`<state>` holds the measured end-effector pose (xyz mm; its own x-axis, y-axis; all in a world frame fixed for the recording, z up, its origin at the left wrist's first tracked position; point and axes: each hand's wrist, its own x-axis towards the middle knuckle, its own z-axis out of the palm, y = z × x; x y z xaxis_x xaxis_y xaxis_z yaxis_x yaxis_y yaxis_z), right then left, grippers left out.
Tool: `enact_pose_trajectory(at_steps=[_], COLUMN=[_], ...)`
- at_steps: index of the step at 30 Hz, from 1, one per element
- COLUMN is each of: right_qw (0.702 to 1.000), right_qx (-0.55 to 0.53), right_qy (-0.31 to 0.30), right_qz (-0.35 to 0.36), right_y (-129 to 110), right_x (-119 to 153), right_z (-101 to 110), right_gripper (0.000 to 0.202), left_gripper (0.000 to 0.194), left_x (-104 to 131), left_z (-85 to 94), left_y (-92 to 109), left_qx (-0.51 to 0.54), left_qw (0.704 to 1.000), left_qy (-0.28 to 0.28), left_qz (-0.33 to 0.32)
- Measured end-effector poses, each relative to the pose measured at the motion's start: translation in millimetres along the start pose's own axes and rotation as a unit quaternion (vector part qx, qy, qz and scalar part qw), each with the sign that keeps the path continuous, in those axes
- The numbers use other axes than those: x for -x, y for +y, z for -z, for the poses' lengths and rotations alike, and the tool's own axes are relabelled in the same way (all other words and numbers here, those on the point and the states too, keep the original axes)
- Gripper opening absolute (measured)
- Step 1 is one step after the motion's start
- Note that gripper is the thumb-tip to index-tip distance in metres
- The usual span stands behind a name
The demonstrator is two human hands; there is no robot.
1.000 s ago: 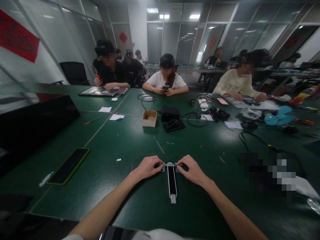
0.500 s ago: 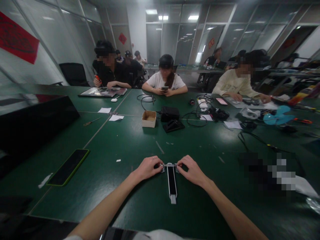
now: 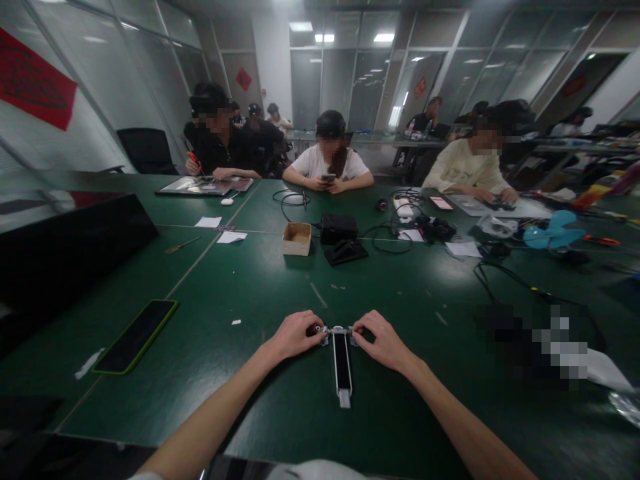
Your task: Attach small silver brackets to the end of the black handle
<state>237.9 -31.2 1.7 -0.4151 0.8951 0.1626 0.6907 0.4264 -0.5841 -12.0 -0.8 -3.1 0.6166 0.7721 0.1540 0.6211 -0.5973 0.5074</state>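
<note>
A slim white-and-black device (image 3: 343,363) lies on the green table, its long body pointing toward me and a pale tip at the near end. At its far end a metal crosspiece with small grey end parts runs sideways. My left hand (image 3: 299,335) pinches the left end of that crosspiece between thumb and fingers. Its right end is pinched by my right hand (image 3: 381,339). The fingertips partly hide the small end parts on both sides.
A phone with a green edge (image 3: 136,337) lies at the left. Beyond the hands stand a small open box (image 3: 297,239) and a black case (image 3: 339,229). Cables and a blue fan (image 3: 554,230) are at the right. Three people sit across the table.
Both my hands keep their grip, almost unmoved. The view has shifted slightly. Across the table at the right, a person's hands have drawn closer together.
</note>
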Motion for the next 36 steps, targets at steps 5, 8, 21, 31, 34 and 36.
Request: enact_pose_trajectory(at_steps=[5, 8, 21, 31, 34, 36], right_qw=[1.0, 1.0, 1.0, 1.0, 1.0, 1.0], right_qx=[0.0, 0.002, 0.002, -0.003, 0.0, 0.005], right_qy=[0.005, 0.012, -0.004, -0.005, -0.002, 0.001], right_qz=[0.006, 0.015, -0.003, -0.004, 0.0, 0.003], right_y=[1.6, 2.6, -1.0, -1.7, -1.5, -0.9], right_x=[0.0, -0.4, -0.2, -0.5, -0.9, -0.9], right_z=[-1.6, -2.6, 0.5, -0.3, -0.4, -0.9], right_gripper=[0.016, 0.016, 0.016, 0.015, 0.015, 0.015], left_gripper=[0.012, 0.012, 0.021, 0.021, 0.02, 0.019], left_x=[0.6, 1.1, 2.2, 3.2, 3.0, 3.0], left_z=[0.7, -0.3, 0.4, 1.8, 0.0, -1.9], left_y=[-0.5, -1.5, -1.0, 1.0, -0.5, -1.7], left_qx=[0.022, 0.035, 0.01, 0.011, -0.012, -0.021], left_qw=[1.0, 0.999, 0.997, 0.996, 0.997, 0.996], left_qy=[0.007, 0.023, 0.055, 0.056, 0.048, 0.047], left_qz=[-0.017, -0.025, -0.054, -0.071, -0.063, -0.074])
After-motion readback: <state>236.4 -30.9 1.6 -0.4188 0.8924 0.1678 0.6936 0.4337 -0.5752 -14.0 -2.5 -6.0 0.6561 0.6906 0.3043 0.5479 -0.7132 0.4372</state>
